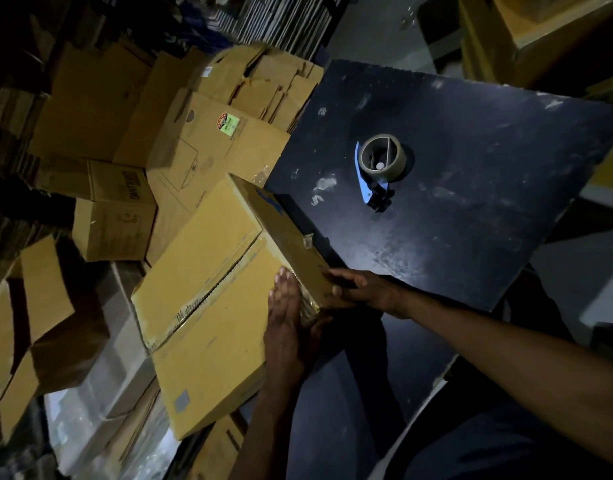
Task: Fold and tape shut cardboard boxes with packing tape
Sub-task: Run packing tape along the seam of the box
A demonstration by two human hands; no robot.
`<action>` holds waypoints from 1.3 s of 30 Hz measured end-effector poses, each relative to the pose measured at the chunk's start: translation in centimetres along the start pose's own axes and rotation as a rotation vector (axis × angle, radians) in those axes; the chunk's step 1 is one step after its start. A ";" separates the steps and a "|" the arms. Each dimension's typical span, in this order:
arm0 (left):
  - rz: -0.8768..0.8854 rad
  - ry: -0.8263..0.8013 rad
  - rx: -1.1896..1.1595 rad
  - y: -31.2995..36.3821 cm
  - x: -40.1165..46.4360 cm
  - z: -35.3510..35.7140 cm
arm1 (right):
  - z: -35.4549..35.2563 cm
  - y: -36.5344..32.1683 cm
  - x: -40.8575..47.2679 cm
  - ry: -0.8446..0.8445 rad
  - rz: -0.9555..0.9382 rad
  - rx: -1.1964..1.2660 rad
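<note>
The dark tabletop [471, 174] spreads beyond my hands, a taped cardboard box [208, 271] at its edge, long axis running up and away from me. My left hand [287, 327] lies flat-fingered on its near corner; my right hand [360, 287] grips the side. The tape dispenser [381, 168] sits farther off, nearer my right.

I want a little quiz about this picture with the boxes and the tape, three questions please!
1. True or false: the clear tape roll in its blue dispenser is in a hand.
2. What does the tape dispenser rest on?
A. the dark tabletop
B. a box
C. the floor
3. Which hand lies flat on the taped top of the brown cardboard box?

Key:
1. False, no hand touches it.
2. A.
3. The left hand; the right hand holds the box's side.
</note>
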State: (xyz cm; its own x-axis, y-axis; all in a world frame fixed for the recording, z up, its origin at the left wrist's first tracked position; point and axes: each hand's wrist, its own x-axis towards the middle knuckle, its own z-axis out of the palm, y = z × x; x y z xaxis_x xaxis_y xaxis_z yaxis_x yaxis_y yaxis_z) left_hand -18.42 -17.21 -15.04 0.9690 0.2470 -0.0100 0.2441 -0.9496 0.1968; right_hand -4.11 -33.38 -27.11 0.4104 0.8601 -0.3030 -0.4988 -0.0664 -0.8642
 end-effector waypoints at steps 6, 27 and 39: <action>-0.038 0.012 0.041 0.4 0.3 0.6 | 1.8 -0.6 1.3 0.144 -0.029 -0.151; 0.113 0.236 0.010 0.6 -2.1 2.7 | 2.4 -3.3 -3.0 0.229 0.128 -0.525; -0.898 0.672 -0.452 2.3 -6.7 -0.1 | 7.7 -20.6 4.2 0.081 -0.396 -1.029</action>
State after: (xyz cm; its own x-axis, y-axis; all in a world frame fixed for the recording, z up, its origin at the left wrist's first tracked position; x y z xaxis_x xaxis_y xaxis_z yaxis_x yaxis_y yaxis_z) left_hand -24.37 -21.01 -14.47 0.2141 0.9626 0.1662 0.6539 -0.2676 0.7076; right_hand 2.05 -24.51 -7.46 0.4686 0.8801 0.0760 0.5369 -0.2154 -0.8157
